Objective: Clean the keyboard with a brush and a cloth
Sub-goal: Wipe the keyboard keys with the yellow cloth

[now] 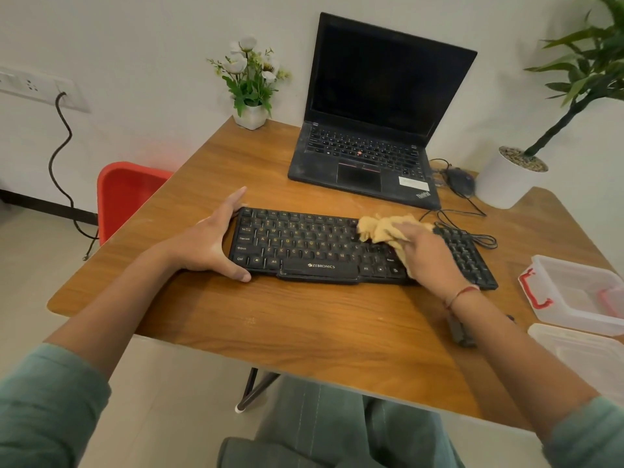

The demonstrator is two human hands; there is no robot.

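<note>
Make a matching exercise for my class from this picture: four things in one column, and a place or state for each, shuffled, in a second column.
Things
1. cloth
2. laptop
3. chair
4. plastic box

Places or states
A. open, screen dark, at the far side of the table
B. red, beside the table's left edge
C. crumpled under the right hand, on the keyboard
D. clear, red handle, near the table's right edge

Pairs: 1-C, 2-A, 3-B, 4-D

bare table before keyboard, laptop close behind, plastic container right
</note>
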